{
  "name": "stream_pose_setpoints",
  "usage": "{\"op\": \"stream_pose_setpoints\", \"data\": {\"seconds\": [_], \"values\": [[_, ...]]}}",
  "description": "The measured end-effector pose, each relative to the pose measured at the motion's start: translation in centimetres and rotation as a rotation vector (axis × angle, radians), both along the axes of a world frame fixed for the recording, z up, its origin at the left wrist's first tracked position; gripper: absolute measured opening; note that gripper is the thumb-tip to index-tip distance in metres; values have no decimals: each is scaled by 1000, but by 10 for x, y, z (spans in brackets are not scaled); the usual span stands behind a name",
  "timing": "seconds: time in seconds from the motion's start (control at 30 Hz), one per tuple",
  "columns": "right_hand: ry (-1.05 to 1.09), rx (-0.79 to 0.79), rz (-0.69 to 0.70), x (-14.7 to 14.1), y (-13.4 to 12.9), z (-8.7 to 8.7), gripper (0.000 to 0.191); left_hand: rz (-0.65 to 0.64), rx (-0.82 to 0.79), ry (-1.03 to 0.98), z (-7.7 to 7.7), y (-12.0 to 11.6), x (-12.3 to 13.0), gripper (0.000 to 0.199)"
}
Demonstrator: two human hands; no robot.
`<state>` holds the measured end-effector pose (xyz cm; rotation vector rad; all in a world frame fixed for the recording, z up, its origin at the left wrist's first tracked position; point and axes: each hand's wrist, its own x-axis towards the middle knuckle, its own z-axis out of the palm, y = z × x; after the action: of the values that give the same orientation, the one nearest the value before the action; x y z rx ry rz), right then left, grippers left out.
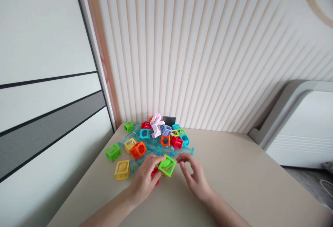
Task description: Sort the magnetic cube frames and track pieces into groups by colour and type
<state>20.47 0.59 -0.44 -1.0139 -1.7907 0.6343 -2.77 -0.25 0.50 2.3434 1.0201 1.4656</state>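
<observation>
My left hand (pixel 146 175) is closed on a light green cube block (pixel 167 165) with a square frame and a round shape inside, pinched at its left side. A red block (pixel 155 177) shows under and between the fingers of that hand, partly hidden, with a bit of yellow beside it. Just right of the green block is my right hand (pixel 193 175), its fingers bent and thumb apart from them. That hand appears to touch nothing. A yellow cube block (pixel 122 170) and an orange cube block (pixel 138 149) lie left of my left hand.
Clear blue track-like pieces (pixel 153 147) spread over the table (pixel 221 182) behind my hands, among several coloured blocks. A pale pink piece (pixel 156 124) stands on the pile near a dark wall socket (pixel 169 120). A ribbed wall bounds the back, white cabinet panels (pixel 47 164) the left.
</observation>
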Motion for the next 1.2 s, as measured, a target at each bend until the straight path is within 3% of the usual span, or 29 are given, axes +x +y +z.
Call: {"op": "stream_pose_setpoints", "data": {"seconds": [0.1,0.17,0.33,0.63,1.2], "values": [[-41,6,-256,18,24,-8,24,6,2,20,-2,0,0,43],[-87,-13,-353,30,38,-13,29,5,4,32,-4,0,0,43],[-242,-97,-436,44,70,-15,38,-8,28,45,-6,0,1,43],[-326,-378,-509,31,149,-6,39,-9,62,69,-5,1,0,40],[-13,-478,-403,29,145,-19,33,-5,43,71,-7,2,1,40]]}}
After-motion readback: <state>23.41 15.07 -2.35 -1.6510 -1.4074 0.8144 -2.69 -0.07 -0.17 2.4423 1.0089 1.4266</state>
